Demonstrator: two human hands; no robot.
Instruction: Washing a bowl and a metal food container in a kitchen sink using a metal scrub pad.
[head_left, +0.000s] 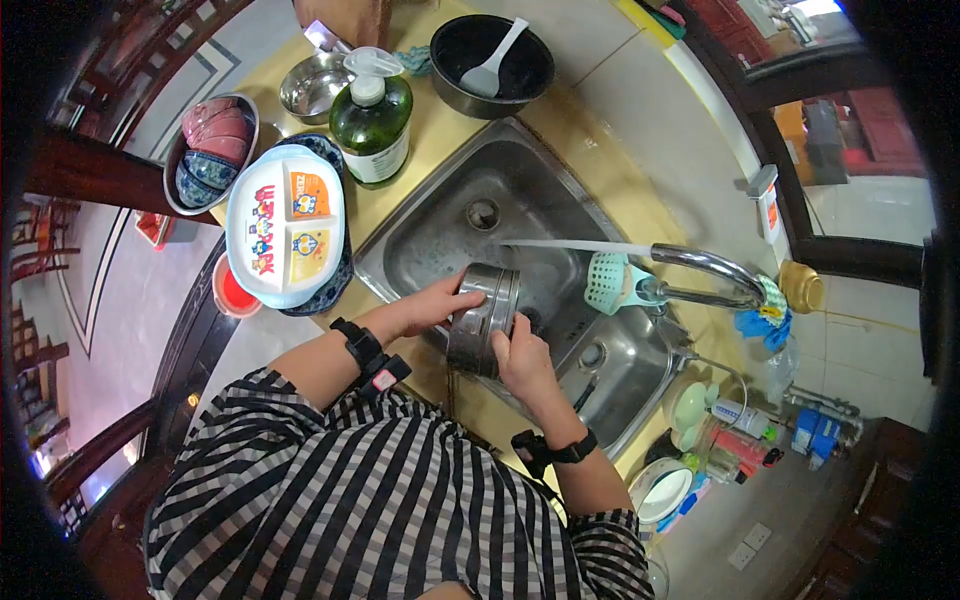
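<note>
Both hands grip a round metal pot (480, 330), tilted on its side over the front edge of the stainless steel sink (442, 217). My left hand (439, 306) has its thumb on the outer wall, near the top end of the pot in the picture. My right hand (523, 360) holds the side nearer the small basin, its fingers partly hidden behind the rim. The pot's inside is turned from view. From the chrome faucet (705, 270) a stream of water (574, 244) runs into the large basin, beyond the pot.
Left of the sink stand a green pump bottle (371, 131), a divided plate (285, 225) and a metal bowl holding several smaller bowls (214, 154). A black pot (491, 66) with a rice paddle (493, 64) sits behind. A mint sponge holder (611, 281) hangs by the faucet.
</note>
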